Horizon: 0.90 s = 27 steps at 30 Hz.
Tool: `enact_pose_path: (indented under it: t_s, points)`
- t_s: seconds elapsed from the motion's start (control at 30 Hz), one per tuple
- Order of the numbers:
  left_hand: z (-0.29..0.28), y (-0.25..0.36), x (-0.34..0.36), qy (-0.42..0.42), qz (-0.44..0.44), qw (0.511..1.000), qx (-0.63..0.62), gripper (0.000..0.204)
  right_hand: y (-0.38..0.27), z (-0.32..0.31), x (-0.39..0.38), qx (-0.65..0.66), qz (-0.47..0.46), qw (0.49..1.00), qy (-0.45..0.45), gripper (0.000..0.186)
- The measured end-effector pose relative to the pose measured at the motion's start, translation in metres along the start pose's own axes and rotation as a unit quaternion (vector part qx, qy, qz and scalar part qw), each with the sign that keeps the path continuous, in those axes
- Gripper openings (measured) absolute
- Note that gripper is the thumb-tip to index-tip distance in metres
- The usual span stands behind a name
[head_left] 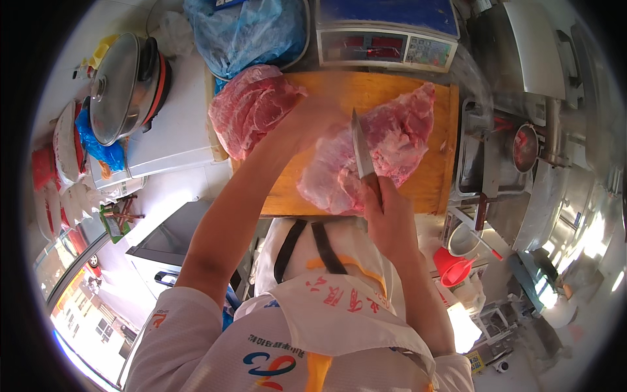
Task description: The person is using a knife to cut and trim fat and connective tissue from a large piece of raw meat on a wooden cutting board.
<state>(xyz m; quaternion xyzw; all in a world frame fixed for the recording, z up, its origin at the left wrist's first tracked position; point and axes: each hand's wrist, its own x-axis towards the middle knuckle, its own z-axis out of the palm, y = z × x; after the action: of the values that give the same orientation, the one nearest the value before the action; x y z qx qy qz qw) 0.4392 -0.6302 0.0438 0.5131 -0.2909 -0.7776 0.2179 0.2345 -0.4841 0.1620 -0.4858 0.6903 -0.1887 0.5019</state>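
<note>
Meat (385,147) lies on a wooden board (431,186); right hand (390,219), fingers wrapped around a knife (360,151), cuts at six o'clock; left hand (313,117) presses it at nine, fingers blurred, spread unclear.

Scale's red display (366,46) behind board; blue bag (251,29) left.

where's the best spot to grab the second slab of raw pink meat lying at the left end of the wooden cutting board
Probably by its near rounded end, coming from the board's front-left corner. The second slab of raw pink meat hangs over the left edge of the wooden cutting board, so fingers could slip under the overhang. That side also stays away from the steel knife in the right hand. The left hand is already beside it.
</note>
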Motion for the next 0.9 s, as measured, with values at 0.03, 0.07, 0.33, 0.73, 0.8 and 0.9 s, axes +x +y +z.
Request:
enact_pose_path:
  t_s: [0.03,0.07,0.33,0.73,0.8,0.9]
  points:
    - [-0.003,-0.002,-0.002,0.001,0.000,1.000,0.002,0.019,0.000,0.000,-0.003,0.006,-0.034,0.999,0.013,0.023]
    - [-0.005,-0.005,-0.002,0.003,0.001,1.000,0.003,0.019,-0.002,-0.002,0.001,-0.008,-0.036,0.999,0.011,0.022]
    - [-0.019,-0.026,-0.007,-0.027,0.150,0.980,0.130,0.019,0.003,-0.003,-0.006,-0.040,-0.049,0.998,-0.008,0.021]
    - [-0.018,-0.033,-0.032,0.002,0.091,0.996,0.014,0.022,0.002,-0.008,-0.008,-0.053,-0.032,0.997,-0.038,0.021]
    - [-0.022,-0.036,-0.038,-0.001,0.096,0.995,-0.003,0.022,-0.003,-0.018,-0.014,-0.058,-0.016,0.997,-0.039,0.021]
    - [-0.021,-0.037,-0.054,0.027,0.029,0.993,-0.108,0.023,-0.002,-0.022,0.002,-0.056,-0.021,0.998,-0.038,0.022]
